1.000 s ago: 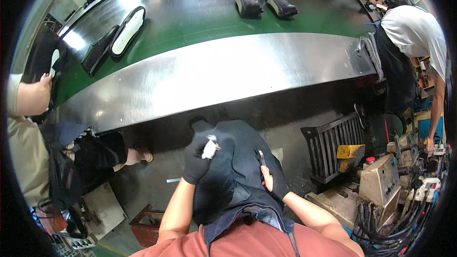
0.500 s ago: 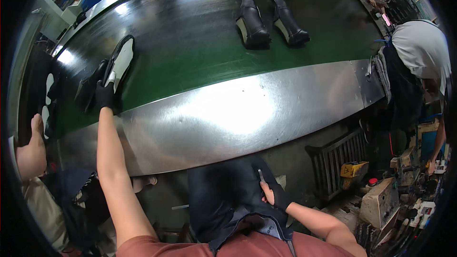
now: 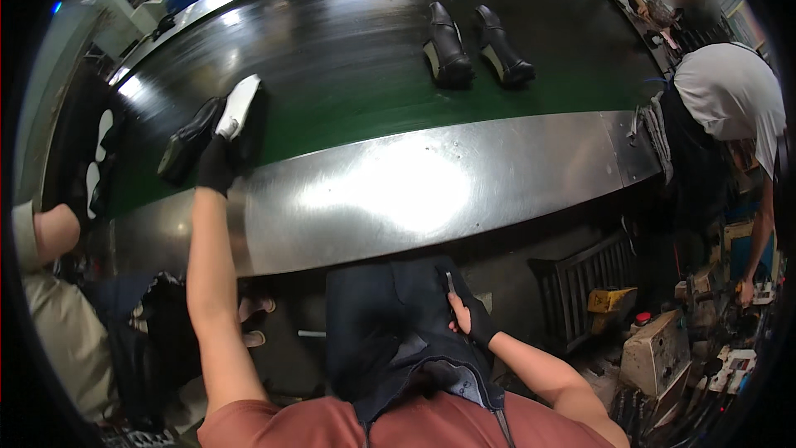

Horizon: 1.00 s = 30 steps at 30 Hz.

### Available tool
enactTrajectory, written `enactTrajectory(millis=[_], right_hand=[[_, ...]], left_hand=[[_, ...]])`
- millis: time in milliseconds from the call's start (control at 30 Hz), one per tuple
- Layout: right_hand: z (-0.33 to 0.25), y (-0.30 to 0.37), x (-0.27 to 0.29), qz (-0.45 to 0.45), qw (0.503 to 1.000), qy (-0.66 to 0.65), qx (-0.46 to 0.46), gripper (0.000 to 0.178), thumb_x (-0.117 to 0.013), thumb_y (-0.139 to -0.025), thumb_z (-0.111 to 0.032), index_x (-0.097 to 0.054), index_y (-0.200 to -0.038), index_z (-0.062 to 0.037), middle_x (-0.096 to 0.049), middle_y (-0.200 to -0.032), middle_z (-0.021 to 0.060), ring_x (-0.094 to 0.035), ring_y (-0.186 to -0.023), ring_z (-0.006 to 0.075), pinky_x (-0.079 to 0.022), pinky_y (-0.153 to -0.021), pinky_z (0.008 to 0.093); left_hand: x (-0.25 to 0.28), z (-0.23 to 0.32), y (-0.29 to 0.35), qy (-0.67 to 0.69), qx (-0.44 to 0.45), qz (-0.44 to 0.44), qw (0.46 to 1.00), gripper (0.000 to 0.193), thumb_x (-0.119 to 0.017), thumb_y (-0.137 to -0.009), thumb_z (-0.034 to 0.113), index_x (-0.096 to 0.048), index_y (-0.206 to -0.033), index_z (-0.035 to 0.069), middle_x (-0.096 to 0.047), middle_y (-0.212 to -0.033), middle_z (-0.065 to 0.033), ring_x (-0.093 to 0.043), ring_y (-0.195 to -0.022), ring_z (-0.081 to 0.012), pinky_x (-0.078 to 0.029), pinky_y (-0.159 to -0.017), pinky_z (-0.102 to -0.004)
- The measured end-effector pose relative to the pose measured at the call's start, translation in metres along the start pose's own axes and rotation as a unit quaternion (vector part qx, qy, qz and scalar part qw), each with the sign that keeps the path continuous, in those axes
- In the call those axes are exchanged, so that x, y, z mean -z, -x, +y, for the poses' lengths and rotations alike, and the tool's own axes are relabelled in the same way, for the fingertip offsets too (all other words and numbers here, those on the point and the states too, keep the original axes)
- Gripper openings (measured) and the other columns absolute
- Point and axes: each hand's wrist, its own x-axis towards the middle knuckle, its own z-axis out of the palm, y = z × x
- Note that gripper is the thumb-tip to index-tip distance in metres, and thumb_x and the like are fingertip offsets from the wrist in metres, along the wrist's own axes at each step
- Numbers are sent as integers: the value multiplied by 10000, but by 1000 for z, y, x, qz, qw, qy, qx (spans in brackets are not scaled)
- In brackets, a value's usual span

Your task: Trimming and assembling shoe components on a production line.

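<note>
My left hand (image 3: 217, 168), in a dark glove, reaches out over the belt and is closed around the near end of a black shoe (image 3: 257, 116). A long white sole-shaped face (image 3: 239, 106) of that shoe is turned up. Its fingertips are partly hidden. Right beside it on the left lies another black shoe (image 3: 189, 143). Down by my lap, my right hand (image 3: 471, 319), in a dark glove with bare fingertips, grips a thin metal hand tool (image 3: 450, 284); its exact kind is too small to tell.
Two black high-heeled shoes (image 3: 448, 50) (image 3: 504, 54) lie farther off on the green belt (image 3: 348, 99). A metal ledge (image 3: 531, 149) runs along the near side. White-soled pieces (image 3: 93, 189) sit at far left. Co-workers (image 3: 721, 87) stand around; machinery (image 3: 655, 353) is at lower right.
The view has shifted slightly. My left hand has drawn the held shoe rightward against the belt's edge and tilted it, its white face now leaning more to the right. My right hand keeps its tool.
</note>
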Motion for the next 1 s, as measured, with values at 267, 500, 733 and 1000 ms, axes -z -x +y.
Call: enactTrajectory(millis=[267,500,733,1000], right_hand=[[50,34,-13,24,999,-27,14,682,-421,-983,-624,-619,-894,22,-623,-622,112,-618,-513,181,-498,-511,314],[53,126,-1,19,997,-48,51,677,-393,-995,-636,-633,-936,-5,-640,-672,86,-651,-648,170,-514,-663,303],[29,177,10,-124,975,-78,164,483,-452,-1043,-472,-611,-909,-36,-639,-845,36,-634,-761,124,-504,-696,267],[-17,154,-16,-199,941,-12,274,521,-411,-1062,-441,-682,-1099,2,-703,-970,42,-635,-847,135,-500,-808,265]], left_hand=[[-53,52,287,306,-111,119,938,607,-743,-774,68,-538,-1341,0,-572,-1349,-110,-554,-1230,-234,-455,-1040,-361],[-133,141,411,344,-29,-141,928,426,-807,-747,91,-686,-1152,36,-594,-1318,-148,-523,-1291,-273,-426,-1075,-412],[-211,116,375,384,-63,-188,902,578,-484,-989,548,-688,-944,9,-689,-1062,-91,-648,-993,-204,-479,-923,-322],[-220,134,364,407,-103,-216,882,766,-332,-988,672,-710,-997,5,-695,-1042,-98,-634,-1034,-215,-440,-1016,-366]])
